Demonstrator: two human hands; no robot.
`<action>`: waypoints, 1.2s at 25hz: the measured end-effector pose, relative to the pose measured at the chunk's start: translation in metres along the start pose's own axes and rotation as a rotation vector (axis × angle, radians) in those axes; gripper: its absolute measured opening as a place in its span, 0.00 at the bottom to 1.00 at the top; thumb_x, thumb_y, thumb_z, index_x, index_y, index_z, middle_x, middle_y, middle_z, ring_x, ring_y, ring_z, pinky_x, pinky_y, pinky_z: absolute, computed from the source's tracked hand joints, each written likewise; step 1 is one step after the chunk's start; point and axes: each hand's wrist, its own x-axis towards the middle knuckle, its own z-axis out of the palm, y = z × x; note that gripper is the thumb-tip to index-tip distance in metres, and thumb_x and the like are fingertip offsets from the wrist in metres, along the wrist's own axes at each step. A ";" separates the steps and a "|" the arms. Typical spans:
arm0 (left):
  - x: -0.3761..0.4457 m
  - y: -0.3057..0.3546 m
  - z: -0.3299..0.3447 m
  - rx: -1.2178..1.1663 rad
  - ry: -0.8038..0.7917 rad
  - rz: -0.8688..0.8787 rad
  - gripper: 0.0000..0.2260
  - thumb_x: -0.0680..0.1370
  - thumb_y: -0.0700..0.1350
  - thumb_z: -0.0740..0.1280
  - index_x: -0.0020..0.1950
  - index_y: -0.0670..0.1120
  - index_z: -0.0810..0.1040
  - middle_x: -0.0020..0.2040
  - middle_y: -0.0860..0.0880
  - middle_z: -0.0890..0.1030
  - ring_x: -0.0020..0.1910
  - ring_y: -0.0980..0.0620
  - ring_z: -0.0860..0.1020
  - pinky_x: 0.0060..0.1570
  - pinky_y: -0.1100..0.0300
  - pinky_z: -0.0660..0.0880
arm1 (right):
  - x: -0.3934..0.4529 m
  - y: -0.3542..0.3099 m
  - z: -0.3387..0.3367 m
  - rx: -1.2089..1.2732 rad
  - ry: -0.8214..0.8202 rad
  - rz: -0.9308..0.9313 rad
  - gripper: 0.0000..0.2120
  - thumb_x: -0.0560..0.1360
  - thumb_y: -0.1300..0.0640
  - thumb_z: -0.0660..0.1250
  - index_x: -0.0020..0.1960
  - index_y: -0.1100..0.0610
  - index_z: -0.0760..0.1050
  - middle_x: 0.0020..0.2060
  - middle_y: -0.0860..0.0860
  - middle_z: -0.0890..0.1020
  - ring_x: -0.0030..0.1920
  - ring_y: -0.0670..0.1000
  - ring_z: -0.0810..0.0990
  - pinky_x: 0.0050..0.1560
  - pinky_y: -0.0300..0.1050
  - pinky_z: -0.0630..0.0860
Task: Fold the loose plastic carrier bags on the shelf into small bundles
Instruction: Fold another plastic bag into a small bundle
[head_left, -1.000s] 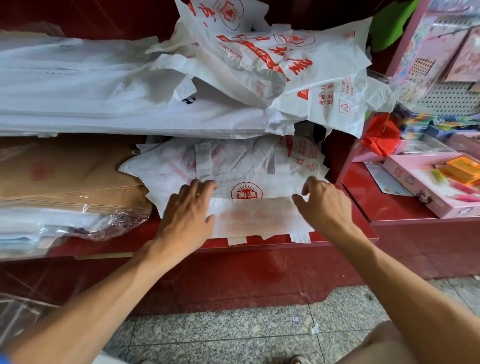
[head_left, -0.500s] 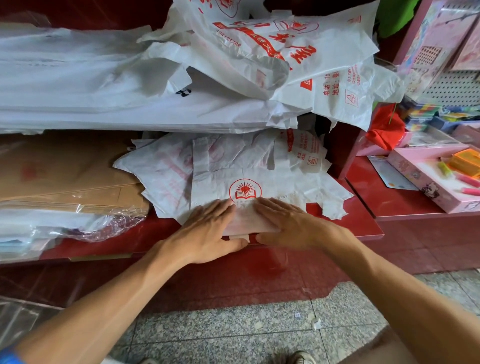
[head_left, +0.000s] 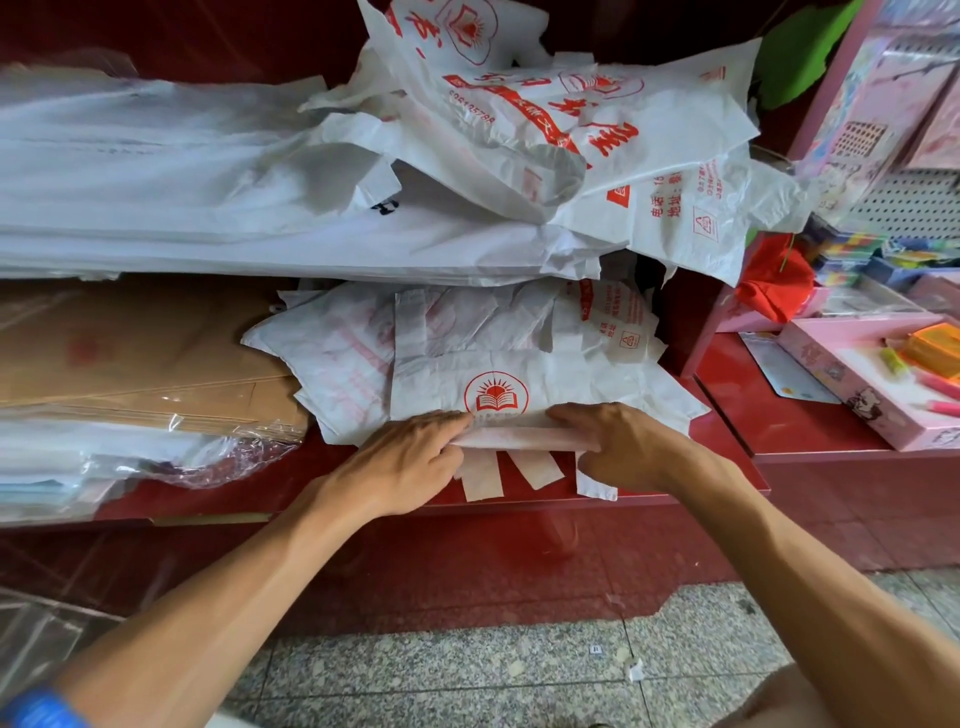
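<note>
A white plastic carrier bag (head_left: 519, 379) with a red book-and-sun logo lies flat on the red lower shelf (head_left: 727, 467). Its near part is folded into a narrow band (head_left: 514, 439) at the shelf front, with handle strips (head_left: 535, 467) sticking out toward me. My left hand (head_left: 410, 457) pinches the band's left end. My right hand (head_left: 618, 447) pinches its right end. More white bags (head_left: 332, 358) lie underneath and behind. A loose heap of printed bags (head_left: 545, 119) sits on the level above.
Flat cardboard (head_left: 135, 358) and wrapped packs (head_left: 104, 462) fill the shelf's left side. A stack of white sheets (head_left: 182, 197) lies above it. To the right, a pink box (head_left: 872, 384) with stationery stands on a red counter. Grey speckled floor (head_left: 467, 670) lies below.
Both hands came together pressing the folded bag, then slid apart to the fold's ends. The near part is now a narrower band, and the handle strips show below it.
</note>
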 end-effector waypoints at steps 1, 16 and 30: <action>0.000 -0.001 -0.003 -0.035 0.007 -0.025 0.19 0.82 0.45 0.55 0.73 0.50 0.69 0.71 0.51 0.73 0.68 0.51 0.71 0.67 0.57 0.66 | -0.001 0.001 -0.001 -0.005 0.014 -0.007 0.31 0.72 0.63 0.63 0.73 0.46 0.66 0.62 0.51 0.78 0.58 0.54 0.76 0.56 0.43 0.74; 0.004 -0.039 -0.014 -0.505 0.230 -0.469 0.06 0.76 0.44 0.71 0.42 0.41 0.81 0.39 0.46 0.85 0.46 0.43 0.83 0.46 0.55 0.76 | 0.005 0.031 -0.008 0.636 0.239 0.315 0.07 0.73 0.56 0.73 0.47 0.59 0.80 0.35 0.48 0.79 0.34 0.47 0.75 0.32 0.39 0.67; 0.005 -0.021 -0.006 0.129 0.381 -0.277 0.15 0.73 0.49 0.71 0.56 0.48 0.73 0.52 0.49 0.80 0.52 0.47 0.78 0.50 0.52 0.74 | 0.006 0.015 0.000 -0.035 0.597 0.317 0.11 0.75 0.51 0.67 0.54 0.55 0.73 0.47 0.51 0.79 0.46 0.54 0.78 0.38 0.45 0.73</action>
